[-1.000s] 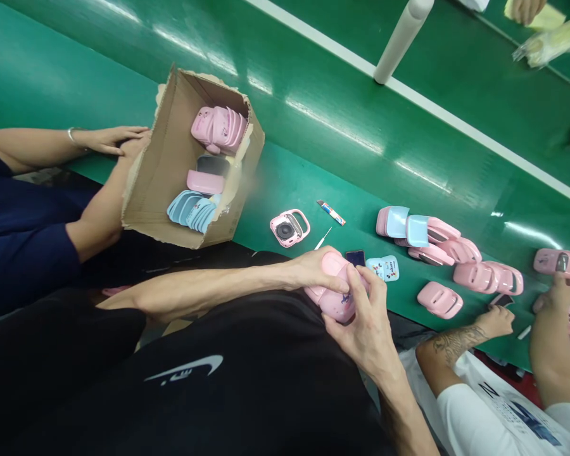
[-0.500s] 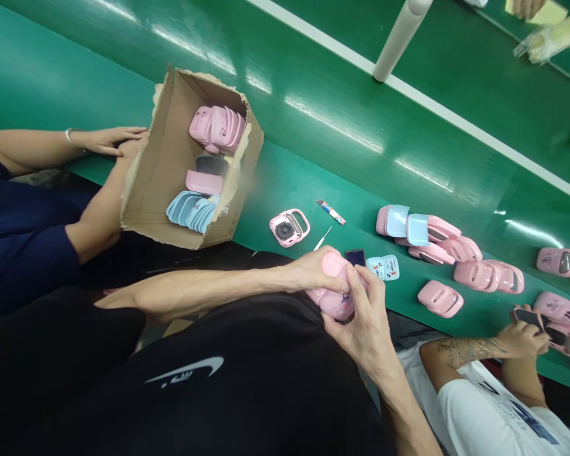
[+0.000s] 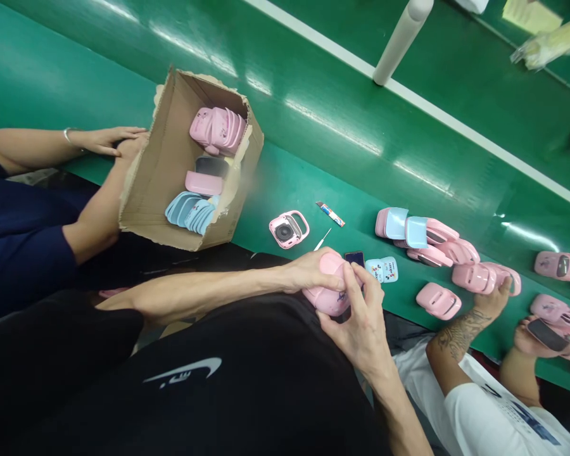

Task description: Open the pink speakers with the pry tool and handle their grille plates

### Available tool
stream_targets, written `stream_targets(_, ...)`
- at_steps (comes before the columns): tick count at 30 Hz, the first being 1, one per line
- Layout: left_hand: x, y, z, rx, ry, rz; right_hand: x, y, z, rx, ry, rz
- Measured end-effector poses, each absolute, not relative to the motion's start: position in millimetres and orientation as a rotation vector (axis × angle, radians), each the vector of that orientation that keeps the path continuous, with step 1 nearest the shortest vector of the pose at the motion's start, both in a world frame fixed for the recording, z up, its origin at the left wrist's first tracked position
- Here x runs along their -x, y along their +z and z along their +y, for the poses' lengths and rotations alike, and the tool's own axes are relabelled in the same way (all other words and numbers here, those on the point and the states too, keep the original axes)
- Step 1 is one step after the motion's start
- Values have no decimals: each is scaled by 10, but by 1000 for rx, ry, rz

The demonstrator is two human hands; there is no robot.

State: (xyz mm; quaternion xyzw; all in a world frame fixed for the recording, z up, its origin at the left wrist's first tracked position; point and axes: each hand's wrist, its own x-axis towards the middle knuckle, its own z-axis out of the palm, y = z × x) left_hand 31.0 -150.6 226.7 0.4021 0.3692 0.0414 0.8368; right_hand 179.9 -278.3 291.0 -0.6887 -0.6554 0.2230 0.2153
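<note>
A rounded pink plastic casing [image 3: 330, 301] with a small dark print is held close to my body, over the table's near edge. My left hand [image 3: 308, 271] grips it from the left, thumb across its face. From the right, my right hand [image 3: 365, 320] pinches its edge with thumb and fingers; the fingertips partly cover the print. Beyond my hands lie a dark-screened phone [image 3: 355, 258], light blue printed panels [image 3: 382, 270] and a thin white pointed tool [image 3: 322, 239]. Farther off are a box cutter [image 3: 331, 214] and a pink handled housing with a round speaker [image 3: 289, 229].
On the left, an open cardboard box [image 3: 147, 196] holds pink and blue panels. Pink casings [image 3: 439, 301] stand in groups on the right, some under blue panels [image 3: 417, 232]. One co-worker's hands [image 3: 109, 139] rest by the box; another's tattooed arm [image 3: 463, 332] reaches over the table.
My hands keep hold of the pink casing, with only a slight shift. The right co-worker's tattooed arm has moved left onto a pink casing, while their other hand holds a dark-panelled piece.
</note>
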Motion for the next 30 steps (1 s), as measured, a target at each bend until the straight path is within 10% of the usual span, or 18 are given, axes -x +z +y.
stream_targets(18, -249, 2235, -1479, -976, 267, 761, -1784, 2806, -2777, 1728, 747, -1685)
stream_targets(30, -331, 2047, -1510, -1251, 765, 369, -1420, 2424, -2651, 1067, 1385, 182)
